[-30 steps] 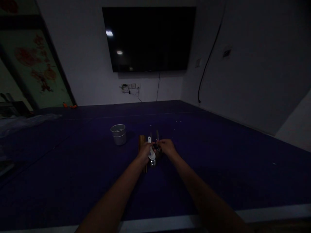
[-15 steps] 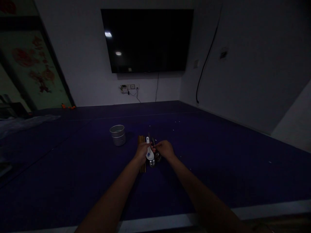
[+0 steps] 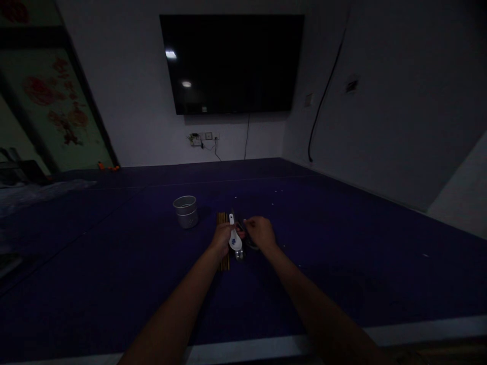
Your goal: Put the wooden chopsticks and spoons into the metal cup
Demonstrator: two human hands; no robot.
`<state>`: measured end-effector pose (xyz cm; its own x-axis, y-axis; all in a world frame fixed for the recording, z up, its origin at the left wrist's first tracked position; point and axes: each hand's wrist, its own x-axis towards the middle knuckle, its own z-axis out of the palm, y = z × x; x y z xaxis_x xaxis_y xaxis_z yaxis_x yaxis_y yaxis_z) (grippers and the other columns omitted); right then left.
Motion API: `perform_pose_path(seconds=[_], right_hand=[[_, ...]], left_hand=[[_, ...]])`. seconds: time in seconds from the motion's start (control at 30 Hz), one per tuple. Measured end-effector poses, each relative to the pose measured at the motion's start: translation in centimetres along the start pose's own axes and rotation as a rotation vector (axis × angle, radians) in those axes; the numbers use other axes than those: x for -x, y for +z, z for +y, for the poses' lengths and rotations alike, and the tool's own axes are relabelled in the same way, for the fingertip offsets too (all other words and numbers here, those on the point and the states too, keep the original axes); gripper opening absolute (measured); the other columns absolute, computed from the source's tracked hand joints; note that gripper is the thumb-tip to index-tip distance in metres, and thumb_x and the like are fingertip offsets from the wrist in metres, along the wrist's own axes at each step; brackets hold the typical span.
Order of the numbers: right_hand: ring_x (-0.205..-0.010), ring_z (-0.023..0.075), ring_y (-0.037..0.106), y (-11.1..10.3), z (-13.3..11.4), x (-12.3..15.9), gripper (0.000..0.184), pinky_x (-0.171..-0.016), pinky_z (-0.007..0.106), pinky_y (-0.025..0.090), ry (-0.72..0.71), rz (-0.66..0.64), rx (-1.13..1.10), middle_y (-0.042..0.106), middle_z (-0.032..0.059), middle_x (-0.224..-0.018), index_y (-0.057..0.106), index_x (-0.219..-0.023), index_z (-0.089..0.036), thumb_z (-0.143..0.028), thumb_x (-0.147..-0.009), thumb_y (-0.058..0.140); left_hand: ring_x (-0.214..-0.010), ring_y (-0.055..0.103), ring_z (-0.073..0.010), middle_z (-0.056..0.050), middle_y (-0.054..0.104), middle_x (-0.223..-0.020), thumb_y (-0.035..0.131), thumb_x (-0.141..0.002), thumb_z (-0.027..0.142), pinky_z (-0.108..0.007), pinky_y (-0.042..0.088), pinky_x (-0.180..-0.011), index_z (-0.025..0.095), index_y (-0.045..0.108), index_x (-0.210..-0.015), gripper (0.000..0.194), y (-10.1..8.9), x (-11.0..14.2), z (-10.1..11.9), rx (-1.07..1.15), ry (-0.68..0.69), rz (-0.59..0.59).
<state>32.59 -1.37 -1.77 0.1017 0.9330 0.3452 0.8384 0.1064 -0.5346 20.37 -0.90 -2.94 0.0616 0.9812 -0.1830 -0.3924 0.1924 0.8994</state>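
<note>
Biggest thing in front of me is the dark blue-purple worktop [image 3: 114,284], pretty dim, with a pale front edge. Past it there's a big black TV [image 3: 232,63] on the wall, with a couple of light reflections on it. Some crumpled clear plastic [image 3: 45,191] lies over at the far left.

My left hand [image 3: 222,239] and right hand [image 3: 261,232] are close together around a little bunch of cutlery. The metal cup [image 3: 186,213] stands upright on the worktop, left of my hands and a bit farther away, not touching them. The chopsticks [image 3: 221,218] lie side by side, partly under my left hand.

Left fingers are pinching the white spoon [image 3: 235,241] by its handle, bowl towards me, blue mark inside. Right fingers are curled in close by the dark utensil [image 3: 251,245]; too murky to tell if they're actually gripping it. The shiny bowl of a metal spoon [image 3: 239,254] pokes out just below the white one. Tiniest of all, a few white specks [image 3: 279,191] are scattered farther back.
</note>
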Motion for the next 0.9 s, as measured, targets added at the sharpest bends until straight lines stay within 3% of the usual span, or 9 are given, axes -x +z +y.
perform_pose_path(seconds=[0.13, 0.37, 0.5, 0.63, 0.73, 0.9], right_hand=[[-0.078, 0.0165, 0.066, -0.9, -0.8, 0.1, 0.028, -0.061, 0.022, 0.041, -0.016, 0.005, 0.014, 0.072, 0.0081, -0.085, 0.073, -0.083, -0.020, -0.034, -0.085, 0.048], [-0.077, 0.0200, 0.067, -0.8, -0.6, 0.7, 0.018, -0.059, 0.023, 0.041, 0.098, -0.192, 0.209, 0.071, 0.0126, -0.084, 0.072, -0.077, -0.017, -0.025, -0.077, 0.056], [-0.081, 0.0208, 0.066, -0.8, -0.7, 0.7, 0.019, -0.062, 0.024, 0.042, 0.092, -0.154, 0.198, 0.071, 0.0135, -0.087, 0.072, -0.080, -0.018, -0.025, -0.078, 0.055], [-0.082, 0.0195, 0.066, -0.8, -0.9, 0.4, 0.028, -0.066, 0.024, 0.044, -0.025, -0.068, 0.014, 0.072, 0.0110, -0.089, 0.072, -0.086, -0.019, -0.036, -0.085, 0.049], [-0.076, 0.0163, 0.066, -0.3, -0.8, 0.1, 0.023, -0.065, 0.022, 0.045, -0.114, -0.116, -0.211, 0.072, 0.0074, -0.085, 0.071, -0.084, -0.019, -0.031, -0.082, 0.052], [-0.073, 0.0154, 0.065, 0.7, -0.9, 0.1, 0.021, -0.064, 0.022, 0.046, -0.257, -0.198, -0.424, 0.072, 0.0058, -0.086, 0.072, -0.089, -0.017, -0.023, -0.073, 0.059]], left_hand=[[-0.049, 0.062, -0.0145, -0.002, 0.059, -0.054, 0.058, -0.072, 0.011, -0.024, 0.049, -0.050, 0.011, 0.058, -0.071, 0.001, 0.1, 0.3, 0.2, 0.000, 0.019, -0.021], [-0.052, 0.062, -0.0151, -0.002, 0.058, -0.055, 0.058, -0.073, 0.011, -0.026, 0.051, -0.053, 0.012, 0.058, -0.072, 0.001, 0.2, 0.5, 0.7, -0.007, 0.017, 0.036], [-0.051, 0.062, -0.0149, -0.002, 0.058, -0.054, 0.059, -0.072, 0.012, -0.026, 0.051, -0.053, 0.012, 0.058, -0.072, 0.001, 0.3, 0.7, 0.8, 0.003, 0.020, 0.027], [-0.049, 0.061, -0.0148, -0.002, 0.058, -0.052, 0.061, -0.069, 0.015, -0.025, 0.048, -0.050, 0.012, 0.059, -0.066, 0.005, 0.4, 0.6, 0.8, 0.013, 0.047, 0.029], [-0.046, 0.058, -0.0128, -0.001, 0.059, -0.051, 0.065, -0.064, 0.018, -0.022, 0.044, -0.047, 0.011, 0.060, -0.064, 0.009, 0.0, 0.2, 0.7, 0.041, 0.139, 0.064], [-0.048, 0.060, -0.0138, 0.000, 0.059, -0.051, 0.063, -0.063, 0.018, -0.023, 0.046, -0.050, 0.012, 0.058, -0.063, 0.008, -0.9, -0.8, 1.0, 0.138, 0.226, 0.227]])
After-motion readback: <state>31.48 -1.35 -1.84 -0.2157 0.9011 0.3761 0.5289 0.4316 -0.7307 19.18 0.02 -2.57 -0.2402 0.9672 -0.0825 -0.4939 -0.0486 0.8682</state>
